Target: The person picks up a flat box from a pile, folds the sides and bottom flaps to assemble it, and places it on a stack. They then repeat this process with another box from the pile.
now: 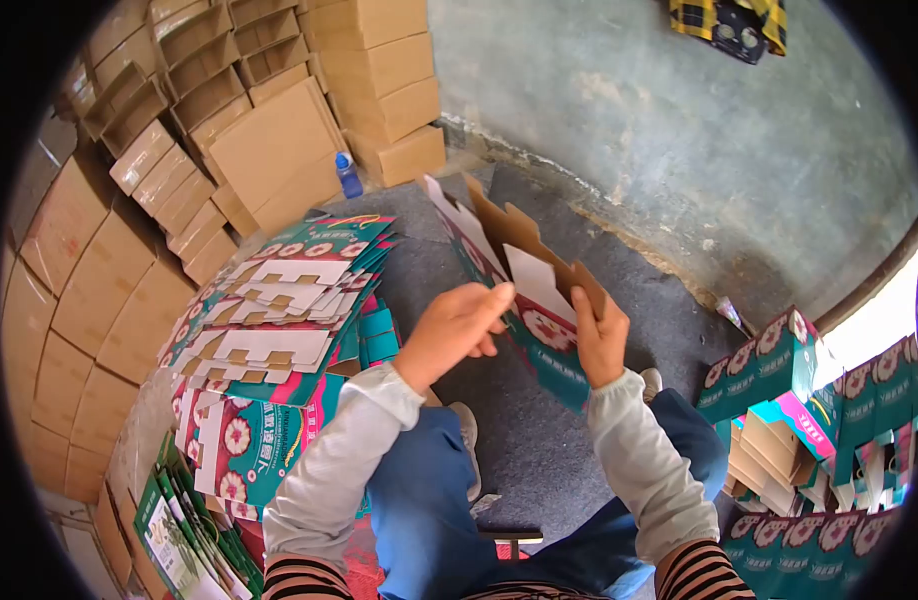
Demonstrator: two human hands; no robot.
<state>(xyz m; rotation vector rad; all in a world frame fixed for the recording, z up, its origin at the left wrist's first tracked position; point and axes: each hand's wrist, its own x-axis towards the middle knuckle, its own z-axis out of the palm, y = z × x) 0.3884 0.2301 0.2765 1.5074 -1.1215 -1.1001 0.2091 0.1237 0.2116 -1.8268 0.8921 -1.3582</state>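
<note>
A teal and pink printed carton is held up in front of my knees, tilted, with its white and brown flaps standing open. My right hand grips its near right edge, thumb against a flap. Beside its left side is my left hand, fingers curled near the printed face; whether it holds the edge is hard to tell. To the left lies a pile of flattened printed cartons with white flaps.
Brown boxes are stacked at the left and back, with a blue bottle beside them. Folded printed boxes stand at the right. Green packages lie lower left. A grey wall rises behind.
</note>
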